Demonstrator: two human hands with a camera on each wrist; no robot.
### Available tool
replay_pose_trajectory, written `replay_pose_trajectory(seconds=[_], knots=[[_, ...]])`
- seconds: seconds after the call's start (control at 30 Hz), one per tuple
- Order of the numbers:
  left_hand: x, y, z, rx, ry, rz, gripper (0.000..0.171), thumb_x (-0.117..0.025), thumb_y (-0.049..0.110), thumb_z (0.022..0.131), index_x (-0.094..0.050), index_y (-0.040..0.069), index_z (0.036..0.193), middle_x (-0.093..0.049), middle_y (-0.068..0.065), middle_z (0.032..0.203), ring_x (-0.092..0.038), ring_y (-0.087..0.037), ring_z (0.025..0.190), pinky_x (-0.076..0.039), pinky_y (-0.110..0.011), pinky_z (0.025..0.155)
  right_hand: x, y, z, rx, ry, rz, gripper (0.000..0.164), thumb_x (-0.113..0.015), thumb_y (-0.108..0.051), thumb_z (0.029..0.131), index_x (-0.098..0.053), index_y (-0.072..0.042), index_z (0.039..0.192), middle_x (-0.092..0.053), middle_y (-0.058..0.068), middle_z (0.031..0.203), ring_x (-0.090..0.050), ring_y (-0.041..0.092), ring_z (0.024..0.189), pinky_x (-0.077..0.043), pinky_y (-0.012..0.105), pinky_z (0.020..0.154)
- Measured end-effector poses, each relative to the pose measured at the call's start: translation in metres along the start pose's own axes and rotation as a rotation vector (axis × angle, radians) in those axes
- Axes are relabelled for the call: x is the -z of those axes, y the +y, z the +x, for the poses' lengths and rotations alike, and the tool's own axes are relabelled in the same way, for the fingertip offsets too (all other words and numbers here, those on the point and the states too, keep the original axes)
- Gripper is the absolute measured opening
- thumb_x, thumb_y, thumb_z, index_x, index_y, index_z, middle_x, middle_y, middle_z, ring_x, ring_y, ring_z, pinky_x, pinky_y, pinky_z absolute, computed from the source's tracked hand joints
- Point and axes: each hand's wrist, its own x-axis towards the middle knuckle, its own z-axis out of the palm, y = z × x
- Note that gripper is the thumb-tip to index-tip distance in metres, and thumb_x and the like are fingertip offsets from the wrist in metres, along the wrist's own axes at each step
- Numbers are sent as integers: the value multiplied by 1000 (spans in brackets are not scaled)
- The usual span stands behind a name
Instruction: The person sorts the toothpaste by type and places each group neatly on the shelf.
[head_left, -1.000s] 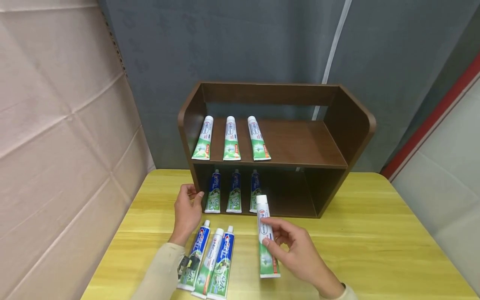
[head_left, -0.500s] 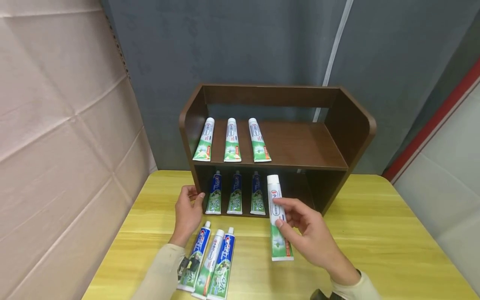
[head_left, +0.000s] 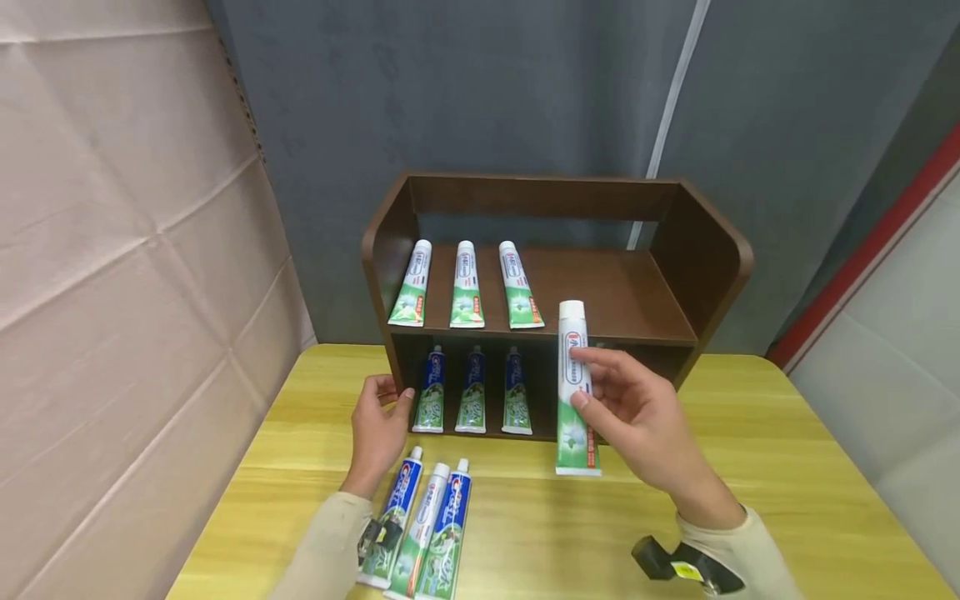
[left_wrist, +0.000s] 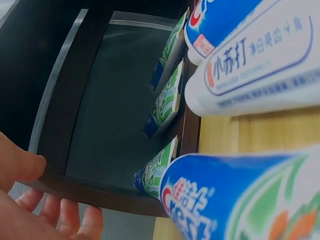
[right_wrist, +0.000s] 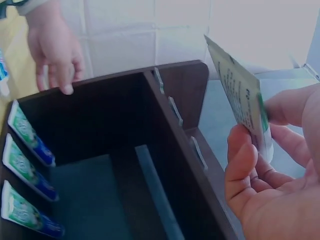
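My right hand (head_left: 645, 421) pinches a white and green toothpaste tube (head_left: 573, 437) between thumb and fingers. The tube points cap up, in front of the right half of the dark brown two-tier shelf (head_left: 615, 292). In the right wrist view the tube's printed back (right_wrist: 240, 90) shows. My left hand (head_left: 378, 429) grips the lower left side panel of the shelf, its thumb (left_wrist: 30, 167) at the panel's edge and the other fingers outside. Three white and green tubes (head_left: 467, 287) lie on the upper tier. Three blue and green tubes (head_left: 472, 396) lie on the lower one.
On the yellow wooden table (head_left: 750, 467), left of centre, lie two blue toothpaste tubes (head_left: 446, 533) with a white and green tube (head_left: 420, 529) between them. A pale cloth wall (head_left: 135, 292) stands at the left, a grey curtain (head_left: 465, 92) behind the shelf.
My right hand has carried the toothpaste tube up and to the right, from low over the table to the level of the upper tier's front edge. The left hand stays at the shelf.
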Motion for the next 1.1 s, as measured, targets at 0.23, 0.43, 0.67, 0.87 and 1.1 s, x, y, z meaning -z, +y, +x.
replay_pose_trajectory(seconds=[0.23,0.43,0.67,0.87,1.1], knots=[[-4,2,0,17,17,-29,35,-61,20,108,-50,5,138,-57,-15,134,-57,-34,131,-53,-53,113,17,-10,21,-3,29,-79,46,-71,8,95,-64,-6,139,-74,2,109,-71,16,86,-66,26,74],[-6,6,0,18,36,-54,37,-62,20,108,-50,7,139,-57,-14,135,-56,-33,131,-53,-52,114,25,-17,35,-36,8,-119,45,-71,1,98,-63,-11,141,-74,12,113,-74,17,87,-66,27,75],[-7,8,0,-5,96,-96,38,-65,20,106,-52,10,140,-59,-11,136,-56,-30,129,-54,-51,112,32,-13,60,-80,-36,-134,45,-72,-8,100,-62,-16,144,-73,16,114,-74,18,84,-66,29,72],[-8,11,-1,-60,145,-147,37,-68,17,105,-57,13,140,-62,-7,133,-59,-26,125,-56,-49,109,41,-2,80,-136,-47,-160,46,-74,-14,100,-63,-17,144,-72,14,113,-72,18,81,-66,30,72],[-8,16,0,-87,162,-163,36,-68,15,104,-60,15,139,-65,-5,132,-60,-23,123,-57,-46,108,51,6,101,-174,-48,-212,47,-75,-21,100,-63,-22,145,-72,9,105,-67,18,78,-62,28,65]])
